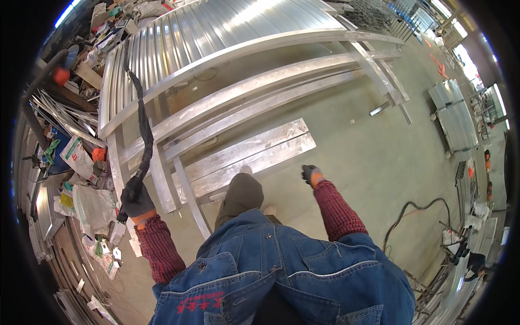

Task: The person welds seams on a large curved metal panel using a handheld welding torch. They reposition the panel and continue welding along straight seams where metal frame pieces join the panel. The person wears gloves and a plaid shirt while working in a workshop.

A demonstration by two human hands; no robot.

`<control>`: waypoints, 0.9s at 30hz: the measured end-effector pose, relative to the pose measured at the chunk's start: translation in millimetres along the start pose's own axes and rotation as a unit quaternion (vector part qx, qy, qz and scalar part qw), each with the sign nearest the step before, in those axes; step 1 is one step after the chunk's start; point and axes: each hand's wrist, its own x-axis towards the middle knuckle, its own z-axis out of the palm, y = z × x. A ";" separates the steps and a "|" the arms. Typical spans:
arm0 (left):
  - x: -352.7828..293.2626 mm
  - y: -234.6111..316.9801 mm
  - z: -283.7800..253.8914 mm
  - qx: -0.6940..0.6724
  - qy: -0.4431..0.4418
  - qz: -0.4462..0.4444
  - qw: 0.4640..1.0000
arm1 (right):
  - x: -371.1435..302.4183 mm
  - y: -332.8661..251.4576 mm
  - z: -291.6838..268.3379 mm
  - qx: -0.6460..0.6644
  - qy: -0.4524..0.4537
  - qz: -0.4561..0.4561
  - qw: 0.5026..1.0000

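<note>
My left hand (136, 199), in a dark glove with an orange cuff, is closed around a thick black sleeved cable (144, 127). The cable runs up from the hand across the frame's near rail and over the ribbed metal sheet (184, 40). A dark end pokes out below the fist, too small to make out. My right hand (312, 175), gloved the same way, hangs over the floor with loosely bent fingers and nothing in it. Close to it lies a low silvery plank platform (254, 151), where one of my legs is.
A large metal frame of square tubes (260, 81) stands ahead. Sacks (93, 206) and scrap crowd the left side. On the right are a cart of stacked metal panels (455, 116) and a dark cable (411, 205) on the floor. A person (476, 265) is at the lower right.
</note>
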 end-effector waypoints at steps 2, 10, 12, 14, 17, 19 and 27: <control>-2.9 -25.0 12.9 0.246 0.025 0.082 0.965 | -4.9 -52.7 46.2 -0.015 -0.088 0.014 0.996; 22.8 -75.4 94.7 -0.320 -0.122 -0.192 0.920 | -5.8 -247.9 198.4 -0.016 -0.311 0.028 0.950; 19.4 -76.6 124.3 -0.182 0.021 -0.180 0.966 | 8.0 -306.4 234.0 -0.002 -0.339 0.053 0.939; 25.5 -72.7 154.4 -0.196 -0.012 -0.199 0.960 | 24.2 -368.5 276.0 -0.018 -0.355 0.068 0.932; 42.9 -61.8 198.8 -0.132 0.045 -0.230 0.963 | 44.9 -452.0 341.4 0.018 -0.401 0.090 0.912; 57.8 -48.0 224.7 -0.096 0.013 -0.262 0.960 | 56.7 -500.8 377.8 0.040 -0.420 0.104 0.901; 96.0 -45.0 286.9 -0.027 -0.042 -0.220 0.974 | 88.9 -615.1 431.5 0.038 -0.412 -0.010 0.910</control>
